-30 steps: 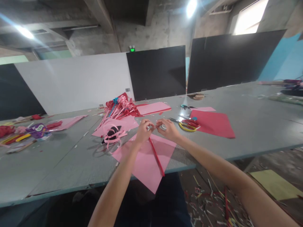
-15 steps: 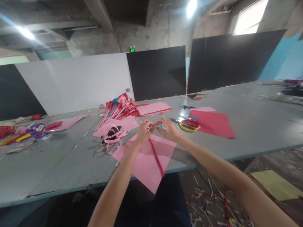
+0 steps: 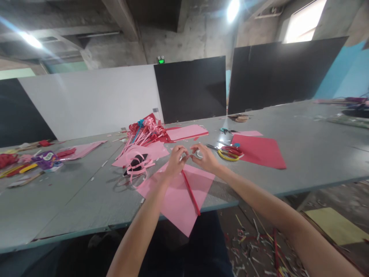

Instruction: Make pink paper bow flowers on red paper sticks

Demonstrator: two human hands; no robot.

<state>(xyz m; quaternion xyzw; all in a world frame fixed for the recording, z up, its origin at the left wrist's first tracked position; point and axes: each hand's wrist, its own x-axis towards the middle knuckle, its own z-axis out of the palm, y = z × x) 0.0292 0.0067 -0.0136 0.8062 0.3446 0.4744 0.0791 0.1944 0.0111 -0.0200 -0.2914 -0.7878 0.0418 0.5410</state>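
Note:
Close together over the far part of a pink paper sheet (image 3: pixel 173 192), my left hand (image 3: pixel 178 159) and my right hand (image 3: pixel 206 158) have thumbs and fingertips curled into pinches. Anything between the fingertips is too small to make out. A thin red rolled paper stick (image 3: pixel 190 192) lies on the sheet, its upper end just below my left hand. Partly behind my right hand's fingers is a white ring-shaped item (image 3: pixel 199 154), maybe a tape roll. The sheet's near corner hangs over the table edge.
Yellow-handled scissors (image 3: pixel 229 154) and red sheets (image 3: pixel 259 152) lie to the right. Curled pink paper strips (image 3: pixel 137 167) sit left of the sheet, with a bundle of ribbon-topped sticks (image 3: pixel 144 130) behind. A purple packet (image 3: pixel 46 159) is far left. Scraps (image 3: pixel 245 238) litter the floor.
My right hand's fingertips have drawn slightly away from my left hand's, leaving a small gap. The sheet and the red stick stay in place.

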